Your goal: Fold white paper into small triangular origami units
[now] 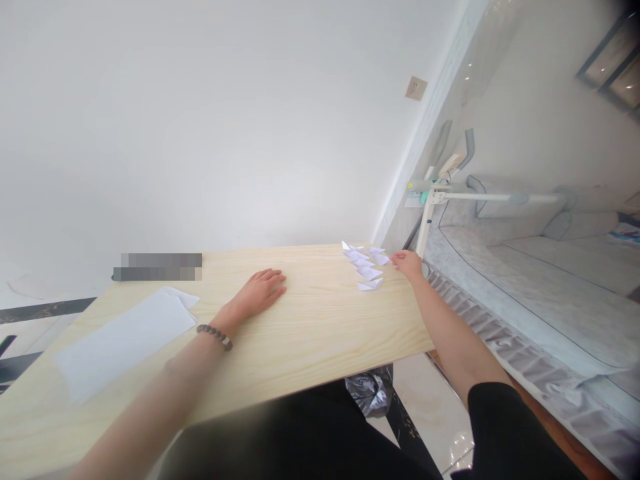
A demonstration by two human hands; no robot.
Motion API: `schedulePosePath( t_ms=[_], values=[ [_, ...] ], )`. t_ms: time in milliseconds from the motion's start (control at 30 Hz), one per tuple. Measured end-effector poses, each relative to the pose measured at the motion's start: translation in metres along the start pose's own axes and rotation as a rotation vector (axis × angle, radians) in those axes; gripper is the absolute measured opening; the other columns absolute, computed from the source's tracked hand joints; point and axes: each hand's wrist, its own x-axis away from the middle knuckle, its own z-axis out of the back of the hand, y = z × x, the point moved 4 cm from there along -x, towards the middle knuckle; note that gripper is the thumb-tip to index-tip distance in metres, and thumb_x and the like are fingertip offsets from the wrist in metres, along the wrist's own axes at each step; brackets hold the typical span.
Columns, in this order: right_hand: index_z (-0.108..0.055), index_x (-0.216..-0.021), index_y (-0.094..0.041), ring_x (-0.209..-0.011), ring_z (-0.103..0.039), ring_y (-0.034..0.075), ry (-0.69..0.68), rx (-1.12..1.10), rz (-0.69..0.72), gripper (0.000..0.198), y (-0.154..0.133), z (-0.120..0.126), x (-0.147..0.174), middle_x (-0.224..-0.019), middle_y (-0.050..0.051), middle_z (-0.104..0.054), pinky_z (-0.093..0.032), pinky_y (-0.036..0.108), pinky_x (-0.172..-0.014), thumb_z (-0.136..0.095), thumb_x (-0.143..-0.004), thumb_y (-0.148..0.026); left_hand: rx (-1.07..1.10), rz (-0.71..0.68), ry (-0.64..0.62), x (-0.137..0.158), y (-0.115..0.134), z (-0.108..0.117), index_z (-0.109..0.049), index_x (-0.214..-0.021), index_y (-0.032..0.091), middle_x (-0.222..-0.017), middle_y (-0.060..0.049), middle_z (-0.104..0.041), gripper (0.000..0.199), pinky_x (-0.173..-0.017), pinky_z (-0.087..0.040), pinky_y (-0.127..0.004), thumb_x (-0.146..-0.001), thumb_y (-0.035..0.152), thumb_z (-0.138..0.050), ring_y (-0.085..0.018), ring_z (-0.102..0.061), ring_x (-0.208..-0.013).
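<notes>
Several small white folded paper boats [369, 273] stand in two rows at the right end of the pale wooden table [305, 320]. My right hand [407, 264] reaches to the far right edge, its thumb and fingers pinched at the tip of the rightmost paper boat [379, 257]. My left hand [261, 291] lies flat on the wood with its fingers stretched out, holding nothing. Left of that hand is a stack of white paper sheets [127, 343], slightly fanned at its far corner.
A dark, pixelated long object [157, 267] lies at the table's back left. The white wall [225, 133] rises behind the table. To the right are a white metal frame with grey handles [437, 197] and a grey sofa [500, 267]. A dark plastic bag [371, 392] hangs below the front edge.
</notes>
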Motion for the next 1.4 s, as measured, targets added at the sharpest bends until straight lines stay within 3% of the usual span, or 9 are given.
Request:
schedulePosePath(
  t_ms=[133, 233, 400, 533, 700, 867, 967, 1167, 1400],
  values=[
    [-0.062, -0.089, -0.011, -0.071, -0.058, 0.015, 0.068, 0.244, 0.26, 0.033, -0.036, 0.0, 0.015, -0.09, 0.009, -0.064, -0.046, 0.03, -0.073, -0.063, -0.062, -0.029, 0.006, 0.003, -0.003, 0.0, 0.0, 0.0, -0.048, -0.116, 0.019, -0.125, -0.008, -0.045, 0.047, -0.099, -0.027, -0.039, -0.085, 0.047, -0.026, -0.022, -0.036, -0.117],
    [-0.062, -0.088, -0.014, -0.067, -0.056, 0.013, 0.05, 0.274, 0.434, 0.028, -0.075, -0.01, 0.039, -0.09, 0.007, -0.063, -0.042, 0.03, -0.077, -0.057, -0.068, -0.032, 0.018, 0.004, -0.006, 0.0, 0.0, 0.0, -0.049, -0.116, 0.019, -0.125, -0.008, -0.044, 0.047, -0.1, -0.027, -0.039, -0.085, 0.047, -0.026, -0.022, -0.036, -0.117],
    [-0.061, -0.085, -0.017, -0.063, -0.054, 0.01, -0.181, 0.113, 0.632, 0.021, -0.136, -0.053, 0.104, -0.089, 0.004, -0.061, -0.043, 0.025, -0.068, -0.055, -0.071, -0.031, 0.041, -0.006, -0.053, -0.001, -0.001, 0.004, -0.049, -0.116, 0.02, -0.127, -0.007, -0.043, 0.046, -0.1, -0.027, -0.036, -0.084, 0.046, -0.029, -0.021, -0.037, -0.117],
    [-0.06, -0.084, -0.019, -0.062, -0.055, 0.009, -0.397, 0.011, 0.694, 0.018, -0.164, -0.101, 0.155, -0.087, 0.002, -0.063, -0.043, 0.023, -0.065, -0.055, -0.071, -0.03, 0.045, 0.012, -0.091, 0.001, -0.006, 0.008, -0.05, -0.114, 0.021, -0.124, -0.007, -0.045, 0.043, -0.098, -0.031, -0.034, -0.083, 0.044, -0.032, -0.02, -0.04, -0.114],
    [-0.06, -0.083, -0.019, -0.062, -0.056, 0.009, -0.577, -0.04, 0.629, 0.015, -0.172, -0.162, 0.185, -0.086, 0.001, -0.064, -0.044, 0.022, -0.066, -0.053, -0.072, -0.027, 0.056, 0.086, -0.164, 0.01, -0.015, 0.018, -0.049, -0.115, 0.022, -0.125, -0.008, -0.044, 0.041, -0.096, -0.033, -0.033, -0.082, 0.041, -0.036, -0.021, -0.041, -0.114],
    [-0.059, -0.082, -0.018, -0.065, -0.055, 0.01, -0.516, 0.004, 0.677, 0.013, -0.174, -0.198, 0.19, -0.083, 0.003, -0.062, -0.043, 0.024, -0.069, -0.049, -0.074, -0.021, 0.0, 0.253, -0.305, 0.031, -0.034, 0.044, -0.051, -0.112, 0.022, -0.125, -0.008, -0.045, 0.042, -0.094, -0.031, -0.037, -0.075, 0.041, -0.046, -0.025, -0.039, -0.116],
    [-0.058, -0.081, -0.017, -0.072, -0.054, 0.012, -0.428, 0.069, 0.727, 0.013, -0.174, -0.204, 0.194, -0.084, 0.004, -0.059, -0.04, 0.024, -0.073, -0.046, -0.075, -0.017, -0.053, 0.377, -0.307, 0.053, -0.046, 0.066, -0.047, -0.115, 0.021, -0.119, -0.008, -0.05, 0.048, -0.089, -0.036, -0.034, -0.072, 0.042, -0.047, -0.024, -0.045, -0.109],
    [-0.057, -0.083, -0.018, -0.081, -0.053, 0.013, -0.435, 0.116, 0.829, 0.016, -0.172, -0.203, 0.202, -0.087, 0.004, -0.054, -0.038, 0.023, -0.076, -0.043, -0.077, -0.016, -0.283, 0.698, -0.434, 0.101, -0.054, 0.083, -0.056, -0.098, 0.018, -0.104, -0.013, -0.056, 0.042, -0.071, -0.043, -0.04, -0.067, 0.045, -0.049, -0.031, -0.05, -0.096],
    [-0.057, -0.086, -0.017, -0.082, -0.053, 0.013, -0.434, 0.14, 0.84, 0.017, -0.171, -0.202, 0.202, -0.09, 0.005, -0.054, -0.037, 0.023, -0.076, -0.042, -0.078, -0.016, -0.255, 0.693, -0.333, 0.104, -0.067, 0.094, -0.044, -0.117, 0.015, -0.122, -0.017, -0.045, 0.07, -0.079, -0.04, -0.041, -0.069, 0.065, -0.033, -0.034, -0.041, -0.109]
  ],
)
